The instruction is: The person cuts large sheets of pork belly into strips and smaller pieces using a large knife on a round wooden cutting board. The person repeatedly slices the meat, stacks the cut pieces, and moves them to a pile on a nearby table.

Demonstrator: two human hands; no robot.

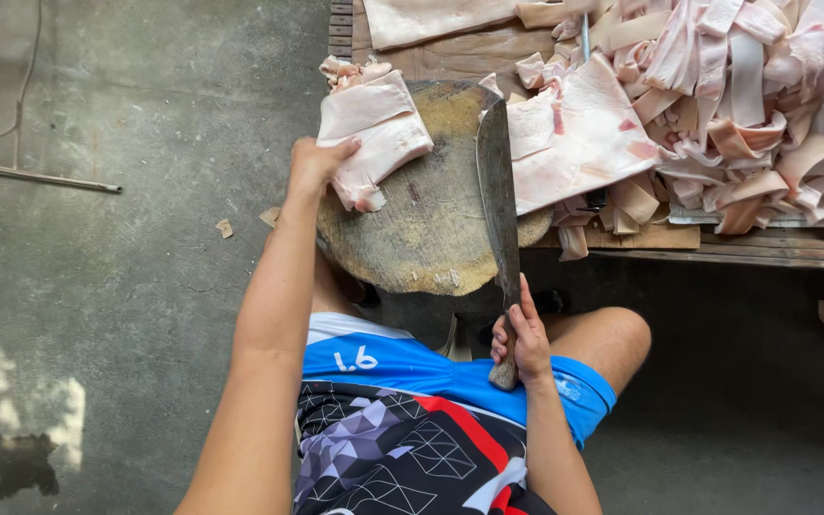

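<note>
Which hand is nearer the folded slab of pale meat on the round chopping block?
Left. The left hand touches the folded slab at its near edge; the right hand grips the cleaver handle, off the chopping block.

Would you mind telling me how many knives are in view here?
2. A long cleaver lies across the round chopping block, gripped by the right hand. A second knife is mostly buried under the meat pile; others may be hidden.
</note>
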